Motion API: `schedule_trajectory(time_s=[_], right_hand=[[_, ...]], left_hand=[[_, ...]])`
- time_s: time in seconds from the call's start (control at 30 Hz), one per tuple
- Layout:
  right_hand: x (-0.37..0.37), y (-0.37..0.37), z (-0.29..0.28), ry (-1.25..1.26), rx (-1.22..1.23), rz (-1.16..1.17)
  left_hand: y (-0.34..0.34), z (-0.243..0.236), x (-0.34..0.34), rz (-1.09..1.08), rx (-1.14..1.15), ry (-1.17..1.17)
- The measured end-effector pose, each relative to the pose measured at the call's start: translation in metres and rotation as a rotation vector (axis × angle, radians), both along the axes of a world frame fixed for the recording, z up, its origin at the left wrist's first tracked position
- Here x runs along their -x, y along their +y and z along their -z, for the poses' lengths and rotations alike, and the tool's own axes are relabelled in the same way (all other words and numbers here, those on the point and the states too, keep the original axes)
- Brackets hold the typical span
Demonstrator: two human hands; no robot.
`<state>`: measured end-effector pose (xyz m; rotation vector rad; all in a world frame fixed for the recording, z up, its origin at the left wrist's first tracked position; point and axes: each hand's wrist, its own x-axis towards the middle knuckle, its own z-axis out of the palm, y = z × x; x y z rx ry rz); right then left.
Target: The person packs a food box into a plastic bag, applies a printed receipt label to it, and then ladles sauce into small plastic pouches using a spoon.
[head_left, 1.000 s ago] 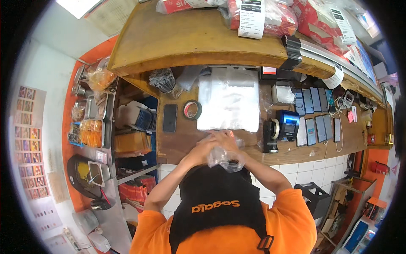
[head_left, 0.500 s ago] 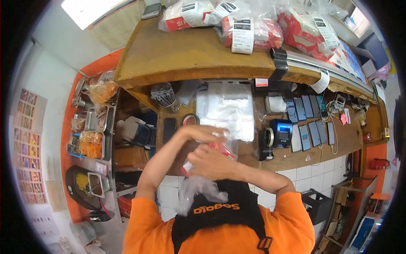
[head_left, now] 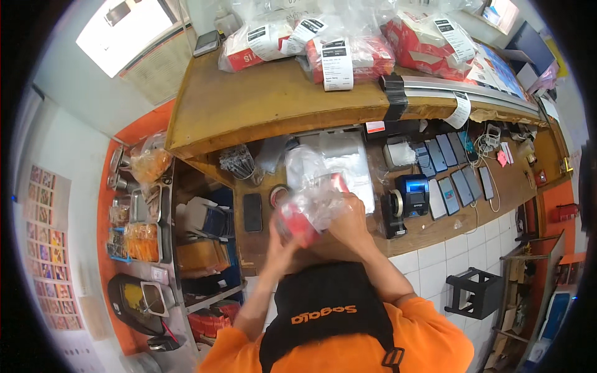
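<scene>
A red box (head_left: 295,222) in a clear plastic bag (head_left: 321,204) is held above the front of the wooden counter, tilted and somewhat blurred. My left hand (head_left: 283,248) grips its lower left side, fingers closed and partly covered by the bag. At the bag's right side, my right hand (head_left: 350,222) is closed on the plastic; its fingertips are hard to make out. Behind the bag lies a stack of clear plastic bags (head_left: 350,161). A roll of tape (head_left: 279,194) and a black phone (head_left: 253,212) are left of it.
Bagged red boxes (head_left: 351,59) with paper labels stand on the upper shelf (head_left: 267,102). Right on the counter are a tape dispenser (head_left: 395,214), a blue-black printer (head_left: 413,194) and several phones (head_left: 448,196) with cables. Trays of food (head_left: 142,241) stand left. A black stool (head_left: 474,292) is on the tiled floor.
The bagged box has turned and risen into fuller view. My arms have uncrossed; the left hand is now under its left side, the right hand at its right. The view has shifted slightly.
</scene>
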<state>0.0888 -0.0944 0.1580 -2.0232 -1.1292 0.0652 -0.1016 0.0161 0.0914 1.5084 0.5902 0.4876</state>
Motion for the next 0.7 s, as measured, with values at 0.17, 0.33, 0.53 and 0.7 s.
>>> schedule_trajectory(time_s=[0.17,0.33,0.53,0.7], right_hand=[[0.025,0.024,0.047,-0.215,0.202,-0.158],[0.014,0.021,0.102,0.056,0.372,-0.436],[-0.003,-0.002,0.131,0.429,0.206,-0.72],[0.008,-0.019,0.136,0.471,0.224,-0.564]], left_hand=[[-0.069,0.043,0.018,0.414,0.266,0.343],[-0.032,0.033,0.019,0.929,-0.216,0.501],[0.049,0.039,0.027,0.413,-0.31,0.545],[0.029,0.086,-0.006,0.383,-0.185,0.158]])
